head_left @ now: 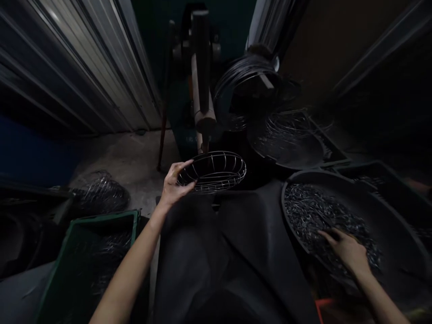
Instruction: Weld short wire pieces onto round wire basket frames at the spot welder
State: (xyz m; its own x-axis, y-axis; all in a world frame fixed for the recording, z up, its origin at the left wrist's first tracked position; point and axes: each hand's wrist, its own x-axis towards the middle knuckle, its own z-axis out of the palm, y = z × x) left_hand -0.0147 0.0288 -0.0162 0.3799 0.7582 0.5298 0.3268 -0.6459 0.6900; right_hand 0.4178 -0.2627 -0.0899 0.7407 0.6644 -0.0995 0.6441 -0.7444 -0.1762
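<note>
My left hand (174, 183) is closed on the left end of an oval wire basket (224, 182), thumb on the near side and fingers on the far side. The basket is made of thin shiny wire and hangs tilted above my dark-covered lap, just below the rod end of a machine (205, 119). On the right, my right hand (347, 249) reaches over a wide dark round pan (398, 229). Its thumb and fingers are apart, at a heap of small metal wire pieces (324, 211). Nothing shows between them, though the fingertips are dim.
A green crate (67, 243) with thin metal pieces stands at lower left, a wire tangle (101, 191) behind it. Wire coils (243, 74) hang beside the machine. Another round pan (290, 150) with loose wire lies behind the near pan. Corrugated metal sheeting (97, 58) borders the left.
</note>
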